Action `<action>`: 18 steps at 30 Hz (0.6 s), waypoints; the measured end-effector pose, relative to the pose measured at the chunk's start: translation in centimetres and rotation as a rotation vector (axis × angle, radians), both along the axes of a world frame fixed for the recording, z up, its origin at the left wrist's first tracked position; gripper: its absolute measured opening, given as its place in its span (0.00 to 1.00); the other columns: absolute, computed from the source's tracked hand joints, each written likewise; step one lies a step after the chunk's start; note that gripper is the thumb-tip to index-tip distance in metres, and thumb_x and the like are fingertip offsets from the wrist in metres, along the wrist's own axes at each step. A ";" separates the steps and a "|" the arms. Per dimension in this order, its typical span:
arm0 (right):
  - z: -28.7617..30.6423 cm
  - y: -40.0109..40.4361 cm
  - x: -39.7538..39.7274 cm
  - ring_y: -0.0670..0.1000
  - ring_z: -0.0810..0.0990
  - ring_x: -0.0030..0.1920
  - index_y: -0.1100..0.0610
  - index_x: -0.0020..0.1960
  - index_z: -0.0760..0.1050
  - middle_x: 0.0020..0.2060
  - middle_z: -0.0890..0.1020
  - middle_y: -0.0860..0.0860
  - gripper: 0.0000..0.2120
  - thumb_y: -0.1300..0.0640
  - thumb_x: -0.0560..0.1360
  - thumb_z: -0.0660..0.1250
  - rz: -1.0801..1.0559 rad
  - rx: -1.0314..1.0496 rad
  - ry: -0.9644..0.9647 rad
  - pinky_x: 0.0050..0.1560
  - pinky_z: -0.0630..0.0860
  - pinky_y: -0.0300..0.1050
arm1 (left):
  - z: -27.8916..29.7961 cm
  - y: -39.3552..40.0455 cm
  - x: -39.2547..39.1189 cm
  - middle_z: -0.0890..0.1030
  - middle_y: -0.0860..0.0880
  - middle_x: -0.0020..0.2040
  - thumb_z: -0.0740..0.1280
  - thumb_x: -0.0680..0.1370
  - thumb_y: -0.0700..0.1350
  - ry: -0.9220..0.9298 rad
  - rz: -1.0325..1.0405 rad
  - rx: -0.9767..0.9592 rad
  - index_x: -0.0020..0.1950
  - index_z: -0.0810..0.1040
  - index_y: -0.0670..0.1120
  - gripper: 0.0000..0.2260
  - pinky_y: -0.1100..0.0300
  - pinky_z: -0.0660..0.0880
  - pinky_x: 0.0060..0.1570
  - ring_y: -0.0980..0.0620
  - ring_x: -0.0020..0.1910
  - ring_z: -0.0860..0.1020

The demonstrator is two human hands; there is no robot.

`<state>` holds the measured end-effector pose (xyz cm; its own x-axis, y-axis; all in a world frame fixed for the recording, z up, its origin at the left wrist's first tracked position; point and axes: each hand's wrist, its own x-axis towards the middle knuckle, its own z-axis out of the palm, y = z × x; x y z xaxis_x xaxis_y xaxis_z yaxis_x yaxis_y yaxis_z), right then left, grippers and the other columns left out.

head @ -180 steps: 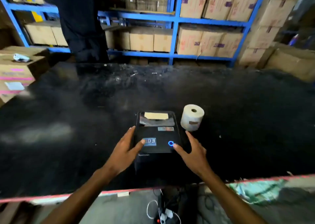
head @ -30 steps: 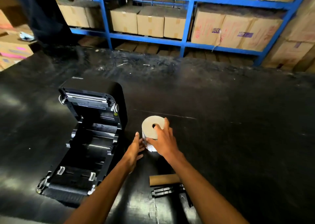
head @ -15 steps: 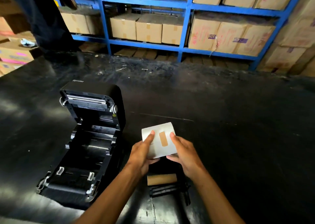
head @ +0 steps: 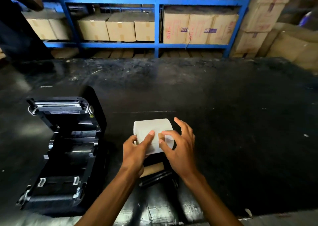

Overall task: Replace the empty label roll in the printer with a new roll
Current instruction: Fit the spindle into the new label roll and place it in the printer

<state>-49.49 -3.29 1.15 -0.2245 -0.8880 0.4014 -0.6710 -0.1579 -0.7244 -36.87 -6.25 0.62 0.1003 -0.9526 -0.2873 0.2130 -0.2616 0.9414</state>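
Now both hands hold the new label roll (head: 151, 131) above the black table (head: 232, 122), a little right of the middle in the near part of the scene. The roll is white and lies on its side, with its curved face turned up toward the camera. The left hand (head: 136, 150) grips the left end of the roll: its thumb lies across the paper and the other fingers curl around the left edge. The right hand (head: 180, 148) is at the right end, with the thumb and first finger pressed on a small brown tape strip (head: 161, 136) on the paper, while its other fingers are spread and lifted above the roll. Under the hands, near the table edge, lies a brown cardboard core (head: 153, 169), and just beside it on the near side is a black holder part (head: 156, 178); I cannot tell if these two touch. To the left stands the printer (head: 60, 157), black, with its lid (head: 68, 103) raised toward the far side and the paper bay (head: 72, 146) open to view, no roll inside it. On the far side of the table there are blue shelves (head: 156, 22) filled with cardboard boxes (head: 120, 28).
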 end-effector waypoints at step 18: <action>-12.9 4.4 -8.4 0.52 0.61 0.72 0.52 0.37 0.80 0.69 0.70 0.50 0.05 0.56 0.64 0.75 -0.254 0.581 -0.085 0.68 0.53 0.49 | -1.1 -0.5 2.1 0.82 0.42 0.52 0.71 0.73 0.48 0.201 -0.097 0.249 0.55 0.78 0.39 0.16 0.41 0.79 0.47 0.44 0.47 0.81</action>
<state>-57.94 1.15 -11.73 -0.4667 -0.8702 -0.1577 -0.5726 0.4332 -0.6961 -34.77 -6.73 -0.49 -0.0692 -0.8532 -0.5170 0.3505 -0.5060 0.7881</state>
